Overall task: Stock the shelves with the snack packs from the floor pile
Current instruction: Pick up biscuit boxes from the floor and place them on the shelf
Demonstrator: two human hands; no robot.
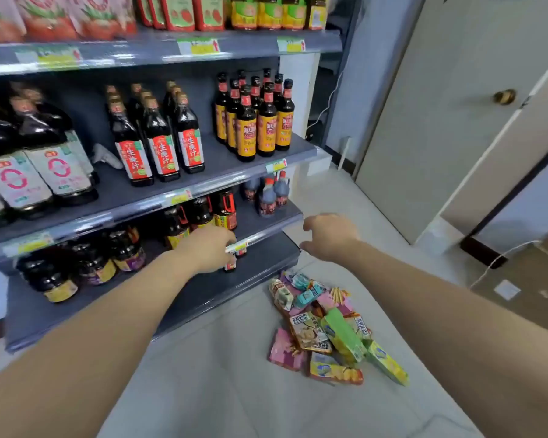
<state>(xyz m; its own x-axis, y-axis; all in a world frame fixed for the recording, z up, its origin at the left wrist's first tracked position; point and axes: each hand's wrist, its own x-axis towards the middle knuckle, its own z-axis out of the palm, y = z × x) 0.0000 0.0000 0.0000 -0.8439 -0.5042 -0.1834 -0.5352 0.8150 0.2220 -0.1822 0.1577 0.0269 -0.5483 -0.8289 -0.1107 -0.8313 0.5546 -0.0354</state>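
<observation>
Shelf unit (159,197) with 4 tiers fills the left of the frame, stocked with dark bottles. Pile of snack packs (326,327) lies on the floor at lower centre, its long axis running from upper left to lower right; count unclear. 2 hands sit above the pile: left hand (208,249) pinches a small bottle (230,263) on the bottom tier, right hand (329,235) spread, empty.

The left hand (208,249) hides its own fingers and most of a small red-labelled item (230,265) at the shelf edge (260,237). Price tags (198,45) blur unreadable. Top-row pouches (54,17) are cut off.
</observation>
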